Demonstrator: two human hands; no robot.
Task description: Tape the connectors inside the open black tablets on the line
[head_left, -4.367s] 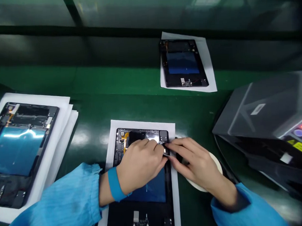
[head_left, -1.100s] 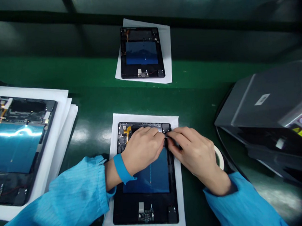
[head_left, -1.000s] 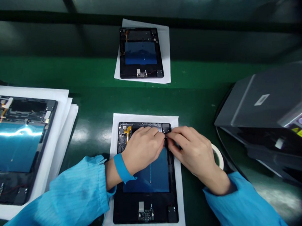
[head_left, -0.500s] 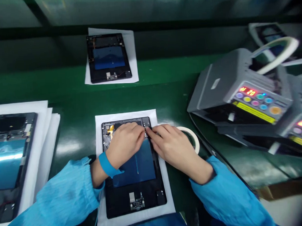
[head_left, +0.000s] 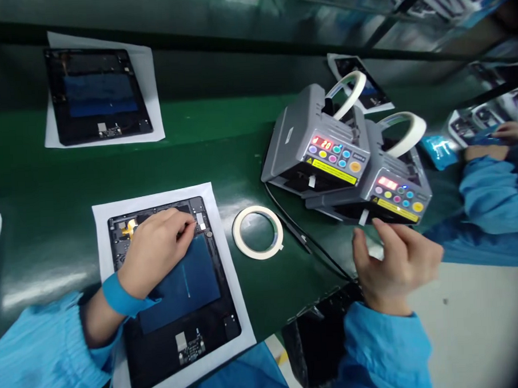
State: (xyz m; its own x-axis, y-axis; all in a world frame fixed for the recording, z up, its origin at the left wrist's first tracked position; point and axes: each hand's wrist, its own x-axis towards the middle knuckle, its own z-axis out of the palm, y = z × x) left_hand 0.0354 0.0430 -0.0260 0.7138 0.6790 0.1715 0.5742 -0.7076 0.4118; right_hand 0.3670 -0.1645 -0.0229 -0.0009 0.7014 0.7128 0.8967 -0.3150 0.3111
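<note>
An opened tablet (head_left: pixel 182 303) lies on a white sheet (head_left: pixel 247 326), its blue battery and circuit boards exposed. My left hand (head_left: pixel 156 250), with a blue wrist strap (head_left: pixel 121 294), rests over its upper part. Those fingers are closed in a pinch beside a small white piece (head_left: pixel 200 221) near the upper right corner; whatever they hold is hidden. My right hand (head_left: pixel 397 262) is just below the nearer-right tape dispenser (head_left: pixel 378 180), thumb and forefinger apart. A short white tape strip (head_left: pixel 363 217) sticks out of it, close to my fingertips.
Beside the tablet lies a roll of cream tape (head_left: pixel 239 240). Another tape dispenser (head_left: pixel 317 140) stands left of the first, with a black cable (head_left: pixel 317 257) in front. Another opened tablet (head_left: pixel 98 98) lies at the back left. At far right is a co-worker's arm (head_left: pixel 490 178).
My right hand has left the tablet and moved right to the tape dispenser, its fingers now parted. The view has swung right. My left hand stays on the tablet.
</note>
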